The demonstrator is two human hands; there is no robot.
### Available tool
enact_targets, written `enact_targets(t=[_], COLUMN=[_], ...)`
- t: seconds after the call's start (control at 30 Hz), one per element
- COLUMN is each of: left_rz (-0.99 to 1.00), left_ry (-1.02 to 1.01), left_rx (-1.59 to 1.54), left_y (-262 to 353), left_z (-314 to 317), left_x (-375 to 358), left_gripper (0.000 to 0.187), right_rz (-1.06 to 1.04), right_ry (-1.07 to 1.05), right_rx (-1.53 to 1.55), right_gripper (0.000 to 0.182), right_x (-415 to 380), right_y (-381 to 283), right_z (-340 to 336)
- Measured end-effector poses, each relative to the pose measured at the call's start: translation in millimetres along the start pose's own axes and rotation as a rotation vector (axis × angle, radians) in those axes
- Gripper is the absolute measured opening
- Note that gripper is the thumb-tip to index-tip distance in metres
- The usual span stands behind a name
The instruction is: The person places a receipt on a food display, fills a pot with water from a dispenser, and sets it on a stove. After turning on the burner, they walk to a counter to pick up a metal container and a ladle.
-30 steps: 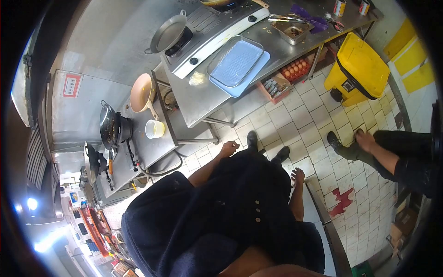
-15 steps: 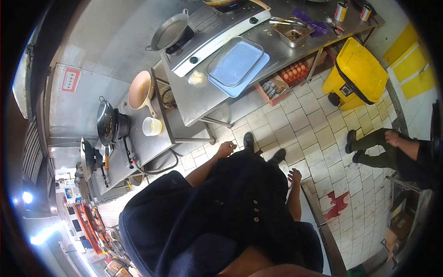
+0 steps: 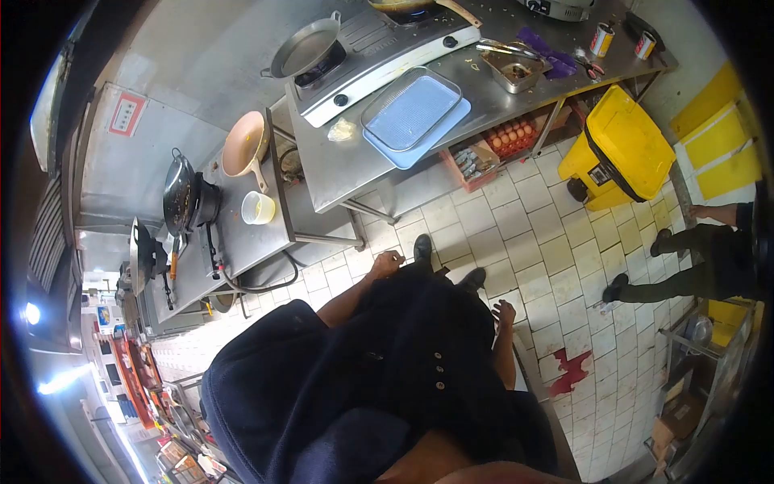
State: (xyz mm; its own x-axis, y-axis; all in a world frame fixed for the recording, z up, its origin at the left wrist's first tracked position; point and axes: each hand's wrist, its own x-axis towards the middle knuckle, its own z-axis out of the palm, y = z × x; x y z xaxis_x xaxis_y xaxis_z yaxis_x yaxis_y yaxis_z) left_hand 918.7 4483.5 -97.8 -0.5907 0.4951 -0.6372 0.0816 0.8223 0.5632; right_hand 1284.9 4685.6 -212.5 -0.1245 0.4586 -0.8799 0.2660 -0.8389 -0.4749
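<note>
My left hand hangs beside my dark clothing, its fingers loosely curled with a small gap and nothing visible in them. It is nearest to the steel prep table, above the tiled floor. On the other side, my right hand is held away from my body with its fingers spread and nothing in them. A steel edge runs close beside that arm. On the prep table ahead lie a blue tray, a wire rack and a crumpled clear bag.
Left, a low stove counter holds a wok, a pinkish pan and a white tub. A yellow bin and egg trays are ahead right. Another person stands right; red marks the floor.
My view has shifted slightly, and my hands appear a little further left and lower or level. The other person's legs have spread apart and one arm has risen toward the wall.
</note>
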Motion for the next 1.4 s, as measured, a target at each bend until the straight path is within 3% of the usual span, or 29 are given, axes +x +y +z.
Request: enact_targets(t=[0.07, 0.3, 0.53, 0.63, 0.7, 0.9, 1.4], left_rz=[0.024, -0.020, -0.104, -0.069, 0.075, -0.074, -0.010], left_ry=[0.118, 0.186, 0.107, 0.111, 0.032, 0.121, 0.105], left_rx=[0.139, 0.069, 0.053, 0.052, 0.147, 0.080, 0.076], left_y=[1, -13, 7, 13, 15, -5, -12], left_z=[7, 26, 23, 22, 19, 28, 25], left_x=[-3, 0, -7, -11, -17, -3, -2], left_gripper=[0.035, 0.035, 0.034, 0.035, 0.035, 0.038, 0.037], right_rz=[-0.013, -0.025, -0.028, -0.034, -0.043, -0.046, -0.059], right_ry=[-0.013, -0.026, -0.031, -0.049, -0.030, -0.068, -0.072], right_rx=[-0.023, -0.092, -0.100, -0.115, -0.126, -0.113, -0.167], right_gripper=[0.023, 0.024, 0.028, 0.030, 0.032, 0.031, 0.031], right_x=[2, 11, 27, 28, 22, 23, 11], right_y=[-2, -9, -18, -22, -25, -17, -13], right_z=[-5, -27, -44, -46, -46, -44, -32])
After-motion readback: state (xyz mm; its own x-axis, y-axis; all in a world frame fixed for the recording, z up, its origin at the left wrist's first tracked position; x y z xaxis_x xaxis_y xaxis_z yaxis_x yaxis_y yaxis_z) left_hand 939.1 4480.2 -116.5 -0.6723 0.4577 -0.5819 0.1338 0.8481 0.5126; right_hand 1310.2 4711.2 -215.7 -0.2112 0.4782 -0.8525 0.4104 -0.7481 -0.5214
